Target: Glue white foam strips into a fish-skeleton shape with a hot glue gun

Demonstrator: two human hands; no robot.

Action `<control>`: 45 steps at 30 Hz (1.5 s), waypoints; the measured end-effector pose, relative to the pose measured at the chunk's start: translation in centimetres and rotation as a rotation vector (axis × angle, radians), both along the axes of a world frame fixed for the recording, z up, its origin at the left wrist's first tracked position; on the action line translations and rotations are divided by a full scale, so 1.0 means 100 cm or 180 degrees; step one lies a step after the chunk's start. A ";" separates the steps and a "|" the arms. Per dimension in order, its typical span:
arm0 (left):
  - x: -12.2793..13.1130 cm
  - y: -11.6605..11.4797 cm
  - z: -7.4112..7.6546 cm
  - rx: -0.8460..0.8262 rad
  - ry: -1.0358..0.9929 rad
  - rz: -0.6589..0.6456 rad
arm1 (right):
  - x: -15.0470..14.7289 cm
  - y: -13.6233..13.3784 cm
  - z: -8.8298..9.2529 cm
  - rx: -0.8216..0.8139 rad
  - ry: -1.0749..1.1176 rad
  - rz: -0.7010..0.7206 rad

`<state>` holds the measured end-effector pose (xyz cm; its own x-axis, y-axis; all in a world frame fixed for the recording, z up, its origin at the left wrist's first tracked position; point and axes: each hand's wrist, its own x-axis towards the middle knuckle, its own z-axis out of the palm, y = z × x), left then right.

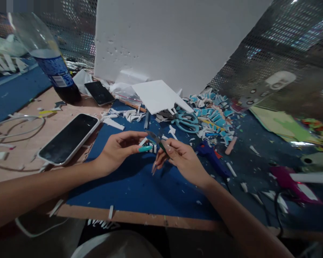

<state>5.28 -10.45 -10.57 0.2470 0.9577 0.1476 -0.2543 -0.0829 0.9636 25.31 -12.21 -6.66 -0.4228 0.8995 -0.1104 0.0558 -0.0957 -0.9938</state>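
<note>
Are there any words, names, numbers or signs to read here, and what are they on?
Nothing reads clearly.
Soda bottle: letters on its blue label too blurred to read.
Barcode on that label: any numbers too small.
Black cloth below the table edge: white lettering, unreadable.

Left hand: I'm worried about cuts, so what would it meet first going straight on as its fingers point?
The left hand would likely first meet the knife held in the right hand; depth is unclear, so they may already touch.
</note>
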 end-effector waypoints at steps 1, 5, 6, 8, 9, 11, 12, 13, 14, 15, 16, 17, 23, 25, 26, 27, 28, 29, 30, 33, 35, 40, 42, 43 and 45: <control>0.000 0.000 0.000 -0.0063 -0.0101 -0.0070 | -0.001 0.000 0.000 0.0060 -0.0018 0.0004; 0.001 0.002 0.001 -0.0575 -0.0552 -0.0319 | -0.002 -0.001 0.000 0.0262 -0.0183 -0.0026; 0.001 0.002 0.002 -0.0750 -0.0694 -0.0361 | -0.002 -0.001 0.000 0.0239 -0.0181 -0.0047; 0.001 0.003 0.004 -0.1068 -0.0974 -0.0475 | -0.001 -0.002 0.000 0.0124 -0.0106 -0.0089; 0.001 0.004 0.005 -0.1192 -0.1103 -0.0553 | -0.001 -0.003 0.000 0.0067 -0.0058 -0.0119; 0.001 0.004 0.007 -0.1389 -0.1291 -0.0721 | 0.000 -0.003 0.001 0.0011 -0.0047 -0.0249; 0.001 0.004 0.007 -0.1458 -0.1350 -0.0794 | 0.001 -0.003 0.001 0.0019 -0.0103 -0.0365; 0.000 0.005 0.008 -0.1510 -0.1379 -0.0838 | 0.003 -0.002 0.002 0.0057 -0.0201 -0.0499; 0.000 0.005 0.008 -0.1543 -0.1378 -0.0852 | 0.005 0.000 0.002 0.0131 -0.0353 -0.0621; 0.000 0.005 0.008 -0.1559 -0.1350 -0.0843 | 0.007 0.002 0.003 0.0251 -0.0560 -0.0710; -0.001 0.006 0.008 -0.1551 -0.1301 -0.0815 | 0.010 0.005 0.003 0.0428 -0.0816 -0.0751; -0.001 0.006 0.007 -0.1530 -0.1229 -0.0791 | 0.013 0.009 0.003 0.0656 -0.1135 -0.0758; -0.002 0.008 0.002 -0.1246 -0.0751 -0.0735 | 0.032 0.030 -0.012 0.1809 -0.3528 -0.0552; -0.003 0.008 0.002 -0.1110 -0.0610 -0.0707 | 0.035 0.035 -0.020 0.2077 -0.3929 -0.0533; -0.003 0.009 0.002 -0.1048 -0.0523 -0.0692 | 0.036 0.036 -0.023 0.2240 -0.4054 -0.0550; -0.003 0.009 0.002 -0.0989 -0.0429 -0.0674 | 0.036 0.038 -0.024 0.2388 -0.4155 -0.0548; -0.004 0.010 0.002 -0.0936 -0.0338 -0.0649 | 0.037 0.038 -0.022 0.2522 -0.4239 -0.0537; -0.004 0.011 0.003 -0.0881 -0.0261 -0.0627 | 0.038 0.038 -0.019 0.2624 -0.4310 -0.0512; -0.004 0.012 0.003 -0.0816 -0.0198 -0.0604 | 0.039 0.036 -0.014 0.2686 -0.4378 -0.0494; -0.005 0.013 0.004 -0.0582 -0.0057 -0.0476 | 0.048 0.021 0.005 0.2614 -0.4652 -0.0677; -0.006 0.014 0.004 -0.0411 0.0032 -0.0342 | 0.059 0.006 0.014 0.2347 -0.5021 -0.1048; -0.006 0.012 0.004 -0.0045 0.0258 -0.0023 | 0.090 -0.022 0.009 0.1170 -0.5822 -0.1087; -0.005 0.010 0.004 0.0066 0.0362 0.0020 | 0.096 -0.025 0.005 0.0908 -0.5703 -0.0924; -0.005 0.009 0.005 0.0115 0.0422 0.0039 | 0.098 -0.024 0.003 0.0861 -0.5627 -0.0925; -0.005 0.008 0.005 0.0216 0.0556 0.0093 | 0.098 -0.021 0.002 0.0852 -0.5510 -0.1046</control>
